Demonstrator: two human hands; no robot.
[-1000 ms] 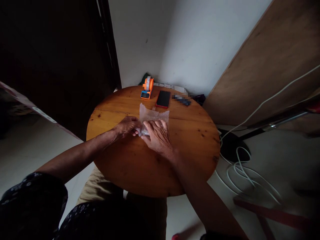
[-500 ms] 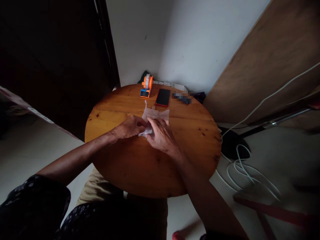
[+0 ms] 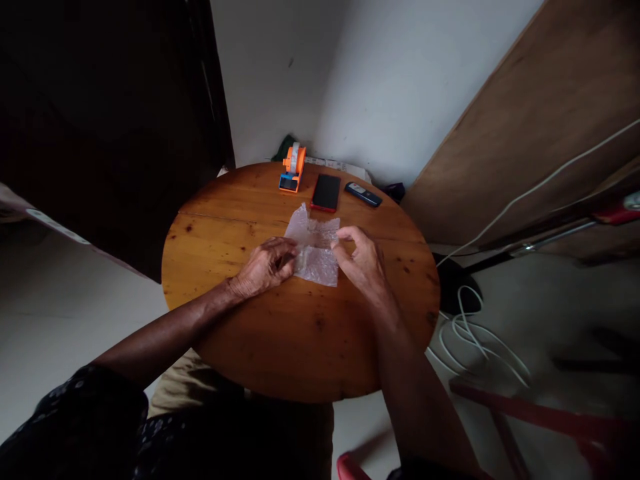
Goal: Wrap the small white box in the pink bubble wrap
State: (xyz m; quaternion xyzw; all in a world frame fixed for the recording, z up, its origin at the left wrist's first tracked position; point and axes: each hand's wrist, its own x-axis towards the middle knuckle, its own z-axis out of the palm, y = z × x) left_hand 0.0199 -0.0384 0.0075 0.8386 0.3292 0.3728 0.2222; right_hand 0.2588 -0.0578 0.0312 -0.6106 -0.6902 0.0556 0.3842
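Note:
A small sheet of clear bubble wrap point(image 3: 316, 250) lies spread on the round wooden table point(image 3: 280, 333), near its middle. My left hand point(image 3: 265, 267) rests on the table with its fingers pinched on the sheet's left edge. On the other side, my right hand point(image 3: 364, 261) pinches the sheet's right edge between thumb and fingers. Something small may lie under the wrap near my left fingers, but I cannot make it out.
At the table's far edge stand an orange tape dispenser point(image 3: 292, 169), a dark phone with a red rim point(image 3: 326, 193) and a small dark handset point(image 3: 363, 194). A wooden board point(image 3: 525, 113) leans at the right. White cable point(image 3: 480, 340) coils on the floor.
The bubble wrap was bunched under both hands; now it is spread flat. My right hand has moved off it to the right edge, and my left hand has slid slightly toward me.

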